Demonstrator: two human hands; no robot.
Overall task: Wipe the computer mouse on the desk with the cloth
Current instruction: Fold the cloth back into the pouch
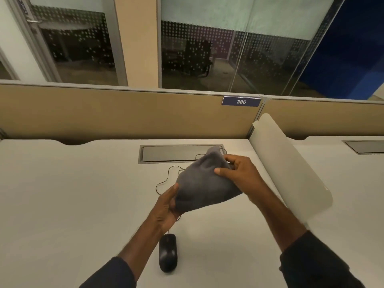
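Note:
A grey cloth (pixel 202 183) is held up above the white desk (pixel 72 194) between both hands. My left hand (pixel 166 206) grips its lower left edge, thumb on top. My right hand (pixel 239 173) pinches its upper right corner. A black wired computer mouse (pixel 168 252) lies on the desk below my left wrist, apart from the cloth. Its thin black cable (pixel 164 181) loops back over the desk toward the grey cable hatch (pixel 166 153).
A tan partition (pixel 124 115) with a blue "386" tag (pixel 241 101) closes the back of the desk. A white rounded side divider (pixel 291 167) stands on the right, close to my right forearm. Glass office walls lie beyond.

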